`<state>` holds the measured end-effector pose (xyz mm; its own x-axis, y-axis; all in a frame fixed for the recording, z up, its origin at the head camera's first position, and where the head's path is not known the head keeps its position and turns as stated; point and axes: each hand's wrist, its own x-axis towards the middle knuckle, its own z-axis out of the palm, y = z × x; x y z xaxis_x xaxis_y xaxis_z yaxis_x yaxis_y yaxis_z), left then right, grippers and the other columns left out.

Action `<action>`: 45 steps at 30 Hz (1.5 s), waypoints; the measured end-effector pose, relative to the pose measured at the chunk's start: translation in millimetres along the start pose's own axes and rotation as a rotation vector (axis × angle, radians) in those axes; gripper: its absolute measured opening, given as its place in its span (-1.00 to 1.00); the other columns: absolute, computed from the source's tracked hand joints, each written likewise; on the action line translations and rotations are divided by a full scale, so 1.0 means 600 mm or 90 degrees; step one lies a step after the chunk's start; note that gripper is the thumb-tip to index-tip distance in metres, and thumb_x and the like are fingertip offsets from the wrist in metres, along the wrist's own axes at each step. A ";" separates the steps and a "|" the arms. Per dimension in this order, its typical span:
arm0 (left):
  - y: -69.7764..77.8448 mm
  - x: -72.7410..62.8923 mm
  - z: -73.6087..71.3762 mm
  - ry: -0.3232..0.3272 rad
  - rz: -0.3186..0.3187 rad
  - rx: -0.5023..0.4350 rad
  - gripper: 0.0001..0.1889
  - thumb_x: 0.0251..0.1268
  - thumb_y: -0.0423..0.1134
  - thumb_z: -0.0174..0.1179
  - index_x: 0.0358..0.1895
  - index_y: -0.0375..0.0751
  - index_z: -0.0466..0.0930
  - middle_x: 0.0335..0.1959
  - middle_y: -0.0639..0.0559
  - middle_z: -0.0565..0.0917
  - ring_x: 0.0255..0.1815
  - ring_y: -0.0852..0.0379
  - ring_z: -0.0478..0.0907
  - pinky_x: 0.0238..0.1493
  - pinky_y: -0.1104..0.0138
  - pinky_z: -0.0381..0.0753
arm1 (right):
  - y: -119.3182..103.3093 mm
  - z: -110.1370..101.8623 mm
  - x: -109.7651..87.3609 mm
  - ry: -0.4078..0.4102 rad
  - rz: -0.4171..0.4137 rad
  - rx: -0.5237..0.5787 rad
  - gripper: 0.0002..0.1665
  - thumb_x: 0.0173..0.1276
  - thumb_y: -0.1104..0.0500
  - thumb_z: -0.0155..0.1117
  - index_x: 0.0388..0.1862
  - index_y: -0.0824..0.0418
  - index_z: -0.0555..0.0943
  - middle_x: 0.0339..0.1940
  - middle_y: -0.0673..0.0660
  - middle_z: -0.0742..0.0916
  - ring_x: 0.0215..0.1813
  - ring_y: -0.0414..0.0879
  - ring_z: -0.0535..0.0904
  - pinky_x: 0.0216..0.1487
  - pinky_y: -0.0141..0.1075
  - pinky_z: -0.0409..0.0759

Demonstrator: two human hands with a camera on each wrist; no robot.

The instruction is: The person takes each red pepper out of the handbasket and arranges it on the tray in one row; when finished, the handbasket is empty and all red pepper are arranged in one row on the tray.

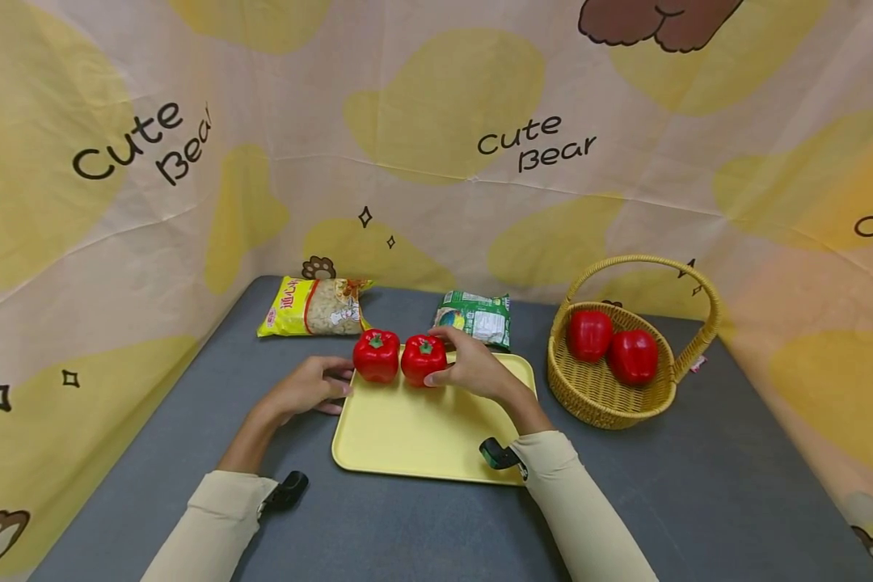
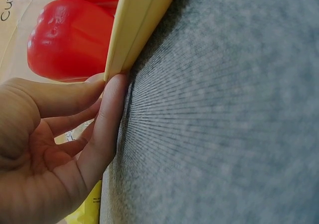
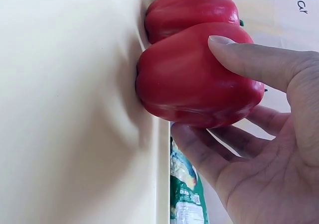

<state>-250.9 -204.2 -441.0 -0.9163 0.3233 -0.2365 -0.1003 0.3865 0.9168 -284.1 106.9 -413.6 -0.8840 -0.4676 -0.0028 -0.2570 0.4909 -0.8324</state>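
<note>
Currently, the left hand pinches the left edge of the tray near its far corner, thumb above and finger below. The right hand grips the right pepper between thumb and fingers, over the tray's far edge. Just left of that sits the left pepper, at the far left corner. Beyond the tray, a yellow bag and a green bag lie on the surface; to the right, a basket holds two red fruits.
</note>
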 end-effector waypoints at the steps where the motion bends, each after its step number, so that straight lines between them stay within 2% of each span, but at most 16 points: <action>1: 0.000 0.000 -0.001 -0.001 0.001 0.003 -0.41 0.52 -0.42 0.22 0.51 -0.57 0.31 0.38 -0.46 0.49 0.19 -0.13 0.68 -0.08 0.17 0.85 | -0.001 0.000 0.000 -0.002 0.000 0.001 -0.03 0.18 0.22 0.62 0.57 0.20 0.41 0.36 0.17 0.65 0.41 0.13 0.54 0.36 0.04 0.64; 10: 0.001 -0.003 0.001 -0.003 0.009 0.004 -0.40 0.51 -0.42 0.22 0.51 -0.59 0.30 0.37 -0.47 0.49 0.19 -0.15 0.67 -0.08 0.14 0.86 | 0.001 -0.003 -0.001 -0.022 -0.013 -0.003 0.04 0.16 0.27 0.63 0.60 0.28 0.35 0.39 0.19 0.64 0.43 0.17 0.54 0.36 0.02 0.66; 20: 0.003 -0.003 0.004 -0.005 0.007 0.001 -0.40 0.52 -0.41 0.22 0.52 -0.59 0.29 0.39 -0.47 0.48 0.22 -0.16 0.67 -0.07 0.14 0.85 | 0.006 0.000 0.002 -0.018 -0.006 -0.012 0.00 0.21 0.22 0.63 0.60 0.22 0.37 0.39 0.16 0.64 0.42 0.15 0.55 0.34 0.01 0.68; 30: 0.001 -0.002 0.002 -0.006 0.006 0.003 -0.40 0.52 -0.41 0.21 0.52 -0.58 0.29 0.38 -0.47 0.49 0.19 -0.13 0.68 -0.08 0.16 0.85 | 0.006 -0.008 -0.006 -0.018 -0.008 -0.014 0.10 0.19 0.19 0.65 0.66 0.21 0.30 0.46 0.15 0.59 0.47 0.15 0.50 0.39 0.06 0.63; 38: 0.001 0.002 -0.002 0.000 -0.004 -0.001 -0.41 0.51 -0.42 0.22 0.51 -0.57 0.32 0.37 -0.45 0.50 0.15 -0.09 0.70 -0.10 0.18 0.86 | -0.003 -0.037 -0.035 0.001 -0.023 -0.022 0.05 0.25 0.20 0.63 0.64 0.27 0.31 0.54 0.27 0.51 0.52 0.25 0.47 0.42 0.17 0.59; 45: 0.003 -0.002 -0.001 -0.007 0.005 0.001 -0.40 0.52 -0.42 0.21 0.51 -0.59 0.29 0.37 -0.47 0.48 0.17 -0.11 0.69 -0.09 0.17 0.85 | -0.008 -0.078 -0.079 0.034 -0.032 -0.094 -0.09 0.33 0.11 0.60 0.58 0.24 0.41 0.53 0.27 0.53 0.48 0.24 0.50 0.42 0.20 0.58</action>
<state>-250.2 -204.3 -438.8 -0.9127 0.3359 -0.2326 -0.0920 0.3857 0.9180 -258.9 161.0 -383.5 -0.8868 -0.4569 0.0691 -0.3523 0.5720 -0.7408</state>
